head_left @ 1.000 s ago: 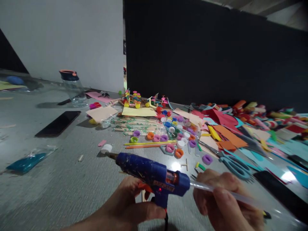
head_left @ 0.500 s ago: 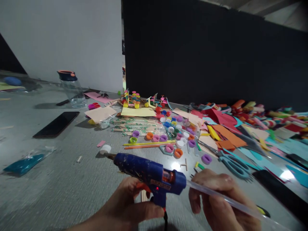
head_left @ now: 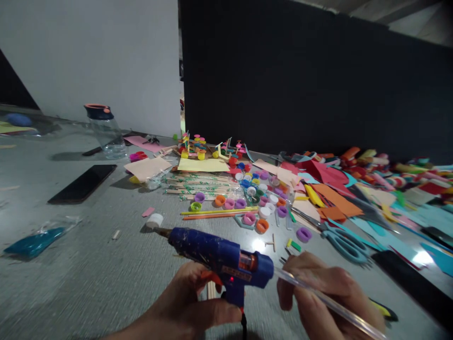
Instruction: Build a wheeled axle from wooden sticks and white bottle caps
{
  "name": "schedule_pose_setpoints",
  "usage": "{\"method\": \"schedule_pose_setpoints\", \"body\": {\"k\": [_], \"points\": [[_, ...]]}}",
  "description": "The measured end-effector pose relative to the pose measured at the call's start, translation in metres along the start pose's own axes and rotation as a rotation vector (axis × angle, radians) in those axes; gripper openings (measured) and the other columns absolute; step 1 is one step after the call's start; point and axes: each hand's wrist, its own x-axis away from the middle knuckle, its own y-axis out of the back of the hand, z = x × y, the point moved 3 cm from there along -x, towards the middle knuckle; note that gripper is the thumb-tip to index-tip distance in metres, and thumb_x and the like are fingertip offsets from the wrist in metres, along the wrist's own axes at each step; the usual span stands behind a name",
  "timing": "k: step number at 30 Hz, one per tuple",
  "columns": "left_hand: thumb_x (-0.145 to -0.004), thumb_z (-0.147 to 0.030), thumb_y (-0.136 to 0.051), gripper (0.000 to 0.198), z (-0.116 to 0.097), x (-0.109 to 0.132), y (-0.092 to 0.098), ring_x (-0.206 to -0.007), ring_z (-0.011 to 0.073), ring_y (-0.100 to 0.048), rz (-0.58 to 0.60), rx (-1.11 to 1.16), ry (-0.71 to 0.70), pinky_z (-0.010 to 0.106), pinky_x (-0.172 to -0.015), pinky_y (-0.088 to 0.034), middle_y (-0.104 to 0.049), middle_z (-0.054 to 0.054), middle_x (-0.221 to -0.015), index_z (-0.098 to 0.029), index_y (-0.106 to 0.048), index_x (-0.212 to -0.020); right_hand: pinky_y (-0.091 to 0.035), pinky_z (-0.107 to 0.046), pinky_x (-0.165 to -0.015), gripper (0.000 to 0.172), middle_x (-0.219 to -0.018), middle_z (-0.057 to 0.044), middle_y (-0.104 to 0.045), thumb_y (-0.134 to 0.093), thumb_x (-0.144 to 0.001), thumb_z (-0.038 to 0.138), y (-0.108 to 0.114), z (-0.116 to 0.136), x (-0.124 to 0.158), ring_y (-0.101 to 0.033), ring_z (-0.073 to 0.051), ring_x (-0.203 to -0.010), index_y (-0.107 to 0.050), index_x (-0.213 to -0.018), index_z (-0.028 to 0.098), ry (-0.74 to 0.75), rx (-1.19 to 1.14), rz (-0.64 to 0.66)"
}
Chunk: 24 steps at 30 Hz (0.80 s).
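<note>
A blue hot glue gun (head_left: 207, 248) with an orange trigger and a lit red light is gripped at its handle by my left hand (head_left: 191, 302). Its nozzle points left, close to a white bottle cap (head_left: 155, 220) on the table; whether they touch I cannot tell. From the back of the gun runs a long clear glue stick (head_left: 331, 302), partly inserted. My right hand (head_left: 329, 293) has its fingers closed around that stick. Thin wooden sticks (head_left: 211, 289) lie partly hidden behind the gun's handle.
Coloured bottle caps (head_left: 262, 225) and bundled wooden sticks (head_left: 198, 184) cover the middle of the table. Blue scissors (head_left: 345, 243) and coloured paper (head_left: 339, 200) lie right. A phone (head_left: 83, 184), a water bottle (head_left: 106, 132) and a teal packet (head_left: 37, 241) are left.
The glue stick's outer end has swung slightly, and my right hand has shifted a little downward and to the right. The glue gun has stayed almost still, its nozzle by the cap.
</note>
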Motion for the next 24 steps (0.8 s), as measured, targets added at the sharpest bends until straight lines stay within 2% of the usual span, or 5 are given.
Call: {"method": "schedule_pose_setpoints", "body": {"k": [7,12,14,19,24], "points": [[-0.072,-0.026,-0.08,0.015,-0.002,0.001,0.0,-0.113,0.0322,-0.059,0.002,0.005,-0.002,0.043,-0.102,-0.04,-0.074,0.006,-0.1,-0.02,-0.077,-0.085,-0.046,-0.024,-0.056,0.01,-0.072,0.0,-0.061,-0.054,-0.104,0.028,0.0,-0.008,-0.003,-0.058,-0.014,-0.062,-0.064,-0.105,0.026,-0.086,-0.12,0.059],[-0.068,-0.035,-0.087,0.035,0.014,0.001,0.007,-0.122,0.0351,-0.056,-0.073,0.01,-0.015,0.047,-0.105,-0.039,-0.072,0.007,-0.116,-0.026,-0.077,-0.101,-0.059,-0.034,-0.082,0.048,-0.11,-0.007,-0.071,-0.071,-0.088,0.06,-0.011,-0.014,-0.003,-0.068,-0.024,-0.094,-0.067,-0.126,0.032,-0.286,-0.05,0.151],[-0.065,-0.031,-0.089,0.043,0.019,0.002,0.008,-0.122,0.0336,-0.056,-0.144,0.006,-0.061,0.047,-0.108,-0.037,-0.072,0.005,-0.118,-0.027,-0.077,-0.105,-0.059,-0.039,-0.088,0.043,-0.112,-0.008,-0.073,-0.073,-0.088,0.057,-0.02,-0.014,-0.003,-0.069,-0.027,-0.1,-0.072,-0.121,0.031,-0.253,0.032,0.198],[-0.075,-0.035,-0.083,0.034,0.013,0.001,-0.009,-0.106,0.0281,-0.064,0.064,0.051,-0.094,0.039,-0.094,-0.048,-0.076,0.007,-0.106,-0.02,-0.078,-0.105,-0.064,-0.034,-0.069,0.023,-0.081,-0.006,-0.076,-0.068,-0.093,0.046,-0.039,-0.006,-0.009,-0.073,-0.027,-0.081,-0.08,-0.096,0.027,-0.244,0.017,0.235],[-0.08,-0.038,-0.076,0.03,-0.008,0.004,-0.009,-0.095,0.0231,-0.064,0.045,-0.115,-0.161,0.034,-0.086,-0.047,-0.074,0.006,-0.098,-0.016,-0.076,-0.101,-0.064,-0.034,-0.075,0.027,-0.09,-0.007,-0.077,-0.067,-0.095,0.047,-0.034,-0.006,-0.017,-0.073,-0.025,-0.082,-0.08,-0.103,0.024,-0.366,-0.058,0.174]]}}
